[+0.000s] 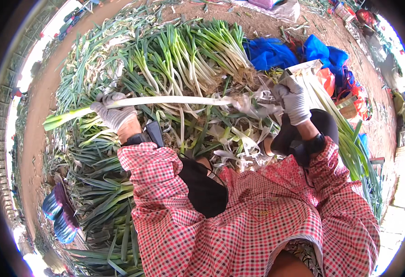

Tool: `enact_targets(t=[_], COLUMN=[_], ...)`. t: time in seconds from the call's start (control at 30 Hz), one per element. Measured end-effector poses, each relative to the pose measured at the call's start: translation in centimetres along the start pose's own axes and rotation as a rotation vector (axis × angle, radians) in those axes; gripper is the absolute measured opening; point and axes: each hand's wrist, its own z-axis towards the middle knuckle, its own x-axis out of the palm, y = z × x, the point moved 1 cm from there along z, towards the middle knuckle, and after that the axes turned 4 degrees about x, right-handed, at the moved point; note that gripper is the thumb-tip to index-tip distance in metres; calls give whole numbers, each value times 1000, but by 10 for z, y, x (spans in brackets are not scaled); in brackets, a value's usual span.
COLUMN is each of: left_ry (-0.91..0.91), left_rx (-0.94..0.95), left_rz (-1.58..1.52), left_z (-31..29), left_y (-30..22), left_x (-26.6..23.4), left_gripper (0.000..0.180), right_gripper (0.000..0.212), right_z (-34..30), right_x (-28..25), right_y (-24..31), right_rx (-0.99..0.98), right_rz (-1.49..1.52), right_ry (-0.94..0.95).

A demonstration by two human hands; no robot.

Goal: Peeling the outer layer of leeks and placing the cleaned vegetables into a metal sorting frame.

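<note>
My left hand (113, 112), in a pale grey knit glove, is wrapped around a long green onion (174, 100) near its green end. The white stalk lies almost level across the view, its root end pointing right. My right hand (293, 100), gloved the same way, is closed a little beyond that root end. Thin whitish peelings (262, 111) show between the root end and my right fingers; what those fingers pinch is too blurred to make out. Below the stalk, more loose peelings (244, 141) lie heaped before my legs.
Unpeeled green onions with roots (221, 48) lie in bunches ahead. More leafy ones (105, 198) spread along my left. On my right, long stalks (336, 117) rest beside a pale metal-edged piece (305, 67). Blue netting (271, 54) lies behind on the dirt ground (258, 21).
</note>
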Motion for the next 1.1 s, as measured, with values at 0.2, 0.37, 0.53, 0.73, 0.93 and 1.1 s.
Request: enact_targets(t=[0.2,0.37,0.53,0.73,0.93,1.1], left_ry=[147,319,399,225,-40,23], left_rx=[-143,-283,-244,-27,158,-42], left_rz=[-201,-461,-520,-333,29,-123], left_z=[2,7,13,25,12,-47], left_y=[-3,6,-5,-37,20,82], left_x=[-1,-5,-17,-40,-15,10], left_gripper=[32,27,23,29,18,19], right_gripper=[91,107,71,51,50,54], right_z=[4,-41,-54,-24,-61,-54], right_x=[19,66,17,-62,29,124], right_y=[9,43,85,13,61,81], right_rx=[-428,212,501,334,-324,88], right_rz=[-203,930,1335,732,-147,537], right_ry=[302,886,665,394,842,729])
